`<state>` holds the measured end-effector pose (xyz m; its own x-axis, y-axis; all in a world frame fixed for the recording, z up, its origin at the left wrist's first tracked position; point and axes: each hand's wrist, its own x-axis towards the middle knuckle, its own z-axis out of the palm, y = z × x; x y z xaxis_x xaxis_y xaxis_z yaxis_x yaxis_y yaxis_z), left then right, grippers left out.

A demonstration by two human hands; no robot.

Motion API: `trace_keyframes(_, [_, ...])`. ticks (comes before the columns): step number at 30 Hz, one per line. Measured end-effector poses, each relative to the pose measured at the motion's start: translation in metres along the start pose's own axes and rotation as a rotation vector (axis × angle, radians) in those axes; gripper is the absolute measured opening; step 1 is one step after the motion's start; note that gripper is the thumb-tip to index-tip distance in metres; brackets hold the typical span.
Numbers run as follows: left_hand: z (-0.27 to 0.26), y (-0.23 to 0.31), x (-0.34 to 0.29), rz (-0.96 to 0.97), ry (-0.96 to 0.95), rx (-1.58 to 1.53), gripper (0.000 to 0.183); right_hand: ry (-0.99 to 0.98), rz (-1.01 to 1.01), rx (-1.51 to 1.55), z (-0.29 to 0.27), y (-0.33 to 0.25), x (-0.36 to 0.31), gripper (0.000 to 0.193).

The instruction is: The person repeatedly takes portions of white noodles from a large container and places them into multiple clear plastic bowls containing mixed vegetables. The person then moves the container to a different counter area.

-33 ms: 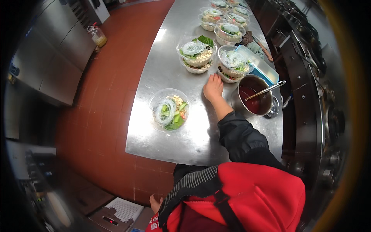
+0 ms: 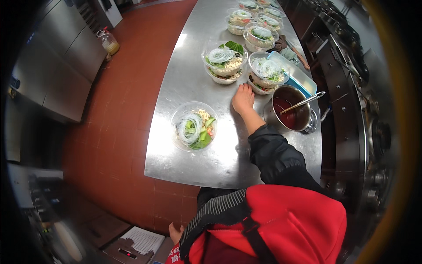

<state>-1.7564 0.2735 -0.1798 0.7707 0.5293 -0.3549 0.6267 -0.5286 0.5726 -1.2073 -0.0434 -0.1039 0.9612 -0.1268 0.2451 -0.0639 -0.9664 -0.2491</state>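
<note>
My right hand (image 2: pixel 243 99) lies palm down on the steel table, fingers stretched out and holding nothing. Its fingertips are next to the lower bowl of a stack of clear plastic bowls (image 2: pixel 267 70) with glass noodles and greens; whether they touch it I cannot tell. Right of the hand stands a steel pot (image 2: pixel 270 115) of dark red liquid, a ladle (image 2: pixel 303 103) leaning in it. Nearer and to the left sits a single clear bowl (image 2: pixel 194 126) of noodles, greens and chopped nuts. Low beside my body, my left hand (image 2: pixel 176 232) shows only partly, fingers apart, nothing visible in it.
Another bowl stack (image 2: pixel 224 61) stands left of the first, with several more (image 2: pixel 259 36) toward the far end. A blue-rimmed plastic container (image 2: pixel 299 78) and a wooden-handled tool (image 2: pixel 301 58) lie along the table's right side. Stoves (image 2: pixel 351 110) line the right. A jug (image 2: pixel 108 42) stands on the red floor.
</note>
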Motion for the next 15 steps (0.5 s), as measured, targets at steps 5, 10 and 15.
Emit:
trace_keyframes(5, [-0.061,-0.02,0.062,0.016,-0.016,0.11,0.052,-0.201,0.124,-0.124,0.006,-0.002,0.011,0.032])
trace_keyframes(10, [-0.094,0.036,0.133,0.327,0.059,0.055,0.04,-0.213,0.046,-0.089,-0.013,0.004,-0.04,0.027])
trace_keyframes(15, [-0.099,0.131,0.173,0.496,0.041,-0.362,0.028,-0.084,-0.094,0.14,-0.047,0.014,-0.102,0.03])
